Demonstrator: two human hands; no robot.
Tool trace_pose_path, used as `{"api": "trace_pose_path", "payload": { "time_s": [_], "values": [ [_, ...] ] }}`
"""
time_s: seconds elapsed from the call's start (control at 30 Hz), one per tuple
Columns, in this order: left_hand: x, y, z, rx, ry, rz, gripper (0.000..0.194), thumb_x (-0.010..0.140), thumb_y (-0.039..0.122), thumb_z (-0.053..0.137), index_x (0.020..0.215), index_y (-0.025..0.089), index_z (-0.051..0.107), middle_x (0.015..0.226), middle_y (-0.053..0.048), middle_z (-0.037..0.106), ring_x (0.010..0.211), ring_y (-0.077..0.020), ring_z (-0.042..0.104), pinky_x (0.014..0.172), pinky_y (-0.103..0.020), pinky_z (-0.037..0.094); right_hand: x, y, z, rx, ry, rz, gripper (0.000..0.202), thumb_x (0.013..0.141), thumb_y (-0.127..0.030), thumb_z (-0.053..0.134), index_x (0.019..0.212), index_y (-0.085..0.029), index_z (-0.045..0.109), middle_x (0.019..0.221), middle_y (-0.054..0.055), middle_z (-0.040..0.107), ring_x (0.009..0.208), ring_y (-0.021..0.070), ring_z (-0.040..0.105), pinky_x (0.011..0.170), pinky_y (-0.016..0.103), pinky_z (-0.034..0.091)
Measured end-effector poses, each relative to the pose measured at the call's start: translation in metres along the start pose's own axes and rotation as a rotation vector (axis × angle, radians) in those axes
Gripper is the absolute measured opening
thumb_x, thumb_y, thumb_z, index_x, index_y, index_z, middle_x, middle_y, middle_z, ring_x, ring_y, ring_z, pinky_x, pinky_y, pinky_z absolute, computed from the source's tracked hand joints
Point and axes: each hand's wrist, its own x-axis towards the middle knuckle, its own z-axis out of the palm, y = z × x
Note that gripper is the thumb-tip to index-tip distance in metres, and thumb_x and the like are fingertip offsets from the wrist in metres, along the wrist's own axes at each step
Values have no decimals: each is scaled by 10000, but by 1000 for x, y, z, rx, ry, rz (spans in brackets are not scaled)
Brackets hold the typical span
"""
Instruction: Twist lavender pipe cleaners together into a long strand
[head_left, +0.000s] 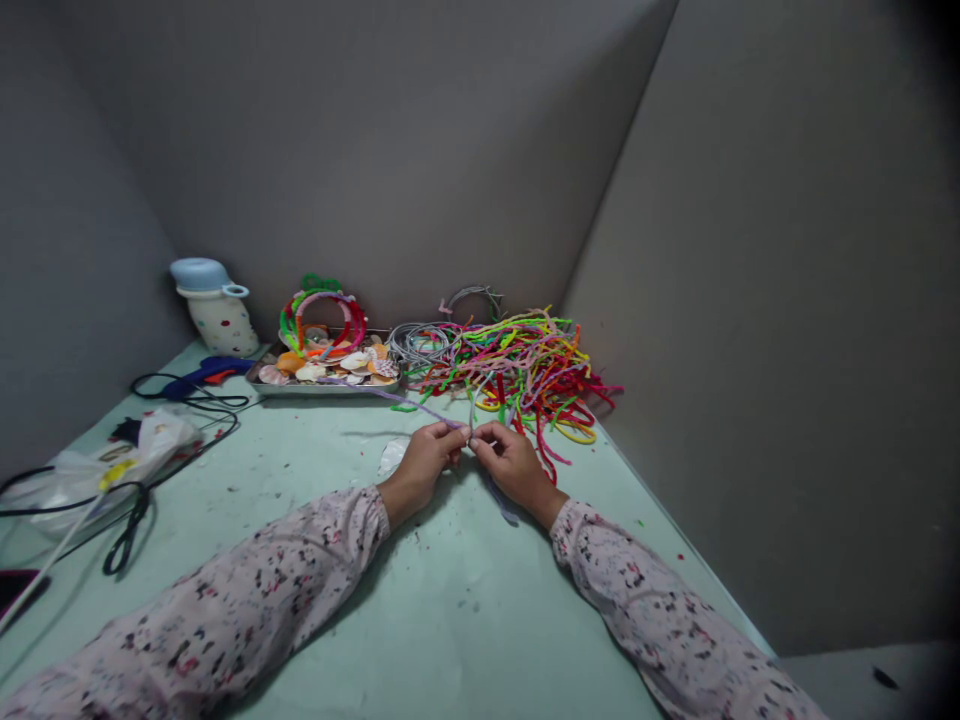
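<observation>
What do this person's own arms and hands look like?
The left sleeve and right sleeve are long and pale pink, scattered with small dark and reddish marks, with gathered cuffs. The left hand and right hand are ungloved.

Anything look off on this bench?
Tangled heap of multicoloured fuzzy stems: red ends at its right seem to overhang the edge of the pale green tabletop. A tiny red fleck lies near that edge, like debris. Nothing looks clearly broken.

Strands [536, 355] look fuzzy, the tray [330, 389] metallic, the bottle [223, 325] plastic
</observation>
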Motion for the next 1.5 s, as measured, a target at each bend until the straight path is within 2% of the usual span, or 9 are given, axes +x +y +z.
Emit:
{"api": "trace_pose_path", "payload": {
  "time_s": [0.83,1.5],
  "values": [
    [1,3,1,-118,-21,-79,216,680,323,677,675,140,561,605,28,479,522,-73,435,497,-212,330,-1,-1,0,-29,17,-33,143,872,-276,524,886,-186,634,821,19,660,722,143,598,667,256,453],
    [1,4,2,-142,-41,-87,172,690,280,655,674,141,556,591,33,471,508,-71,436,487,-206,333,-1,-1,0,-48,3,-40,125,868,-253,529,896,-191,634,828,19,663,733,143,601,677,254,457]
  ]
}}
